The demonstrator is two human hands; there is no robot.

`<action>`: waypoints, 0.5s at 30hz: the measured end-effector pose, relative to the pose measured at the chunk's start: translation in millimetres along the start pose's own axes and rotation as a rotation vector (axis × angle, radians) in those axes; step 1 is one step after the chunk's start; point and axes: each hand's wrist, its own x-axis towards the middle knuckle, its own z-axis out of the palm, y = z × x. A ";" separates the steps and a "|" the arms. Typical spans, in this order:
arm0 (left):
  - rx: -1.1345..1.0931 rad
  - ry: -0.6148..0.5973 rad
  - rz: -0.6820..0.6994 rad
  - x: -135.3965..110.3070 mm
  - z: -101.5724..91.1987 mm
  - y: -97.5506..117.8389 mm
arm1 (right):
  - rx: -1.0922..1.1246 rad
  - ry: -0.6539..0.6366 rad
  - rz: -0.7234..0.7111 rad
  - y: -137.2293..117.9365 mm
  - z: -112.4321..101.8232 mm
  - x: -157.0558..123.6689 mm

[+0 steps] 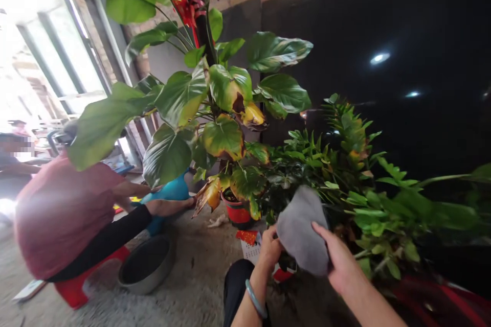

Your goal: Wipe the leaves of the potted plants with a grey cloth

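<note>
My right hand (337,258) grips a grey cloth (301,230) from the right, thumb on its front face. From below, my left hand (270,248) has its fingers curled at the cloth's lower left edge; a green bangle (255,299) circles that wrist. The cloth is held up in front of a low bushy green plant (345,173). Behind stands a tall plant with big green and yellowing leaves (207,107) in a red pot (238,212).
At left another person in a pink top (61,214) squats on a red stool (74,288), holding a blue watering can (171,191). A grey metal basin (148,263) lies on the concrete floor. A dark glossy wall rises behind the plants, with a bright window at left.
</note>
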 end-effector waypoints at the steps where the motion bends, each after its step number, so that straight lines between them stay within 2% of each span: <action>1: -0.024 -0.035 -0.032 0.1 -2.0 -1.5 | -0.016 0.019 0.036 12.4 -7.9 -4.0; 3: -0.041 -0.055 -0.083 0.5 -7.2 -4.6 | -0.048 0.034 0.060 26.2 -20.8 -13.3; 5: -0.041 -0.054 -0.113 1.0 -11.3 -7.7 | -0.082 0.005 -0.023 20.7 -21.8 -18.3; 8: -0.048 -0.054 -0.156 1.1 -12.5 -11.1 | -0.129 -0.010 -0.288 -14.1 0.3 -7.8; 10: -0.071 -0.027 -0.212 0.2 -11.7 -11.5 | -0.106 0.036 -0.358 -36.5 19.4 7.5; 12: -0.103 0.001 -0.260 -1.5 -11.6 -10.0 | -0.064 0.051 -0.268 -43.6 30.5 19.1; 15: -0.135 -0.014 -0.255 -4.5 -13.8 -6.1 | -0.085 0.009 -0.035 -21.0 23.6 13.1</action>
